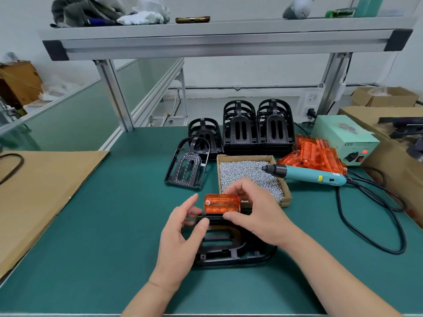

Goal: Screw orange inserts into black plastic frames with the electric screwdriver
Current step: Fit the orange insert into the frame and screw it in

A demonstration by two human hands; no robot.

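A black plastic frame (pixel 225 247) lies flat on the green mat in front of me. My right hand (pixel 256 213) pinches an orange insert (pixel 221 203) just above the frame's far end. My left hand (pixel 183 234) holds the frame's left edge, thumb on top and fingers curled around it. The teal electric screwdriver (pixel 313 175) lies to the right, its tip over a cardboard box of screws (pixel 247 173). A pile of orange inserts (pixel 318 154) sits behind it. Stacks of black frames (pixel 254 126) stand at the back, one frame (pixel 187 162) leaning alone.
A pale green power unit (pixel 343 138) with a red light stands at the right, its black cable (pixel 375 225) looping over the mat. Cardboard sheet (pixel 41 193) covers the left side. Cardboard boxes (pixel 389 124) stand far right. An aluminium shelf (pixel 224 40) spans overhead.
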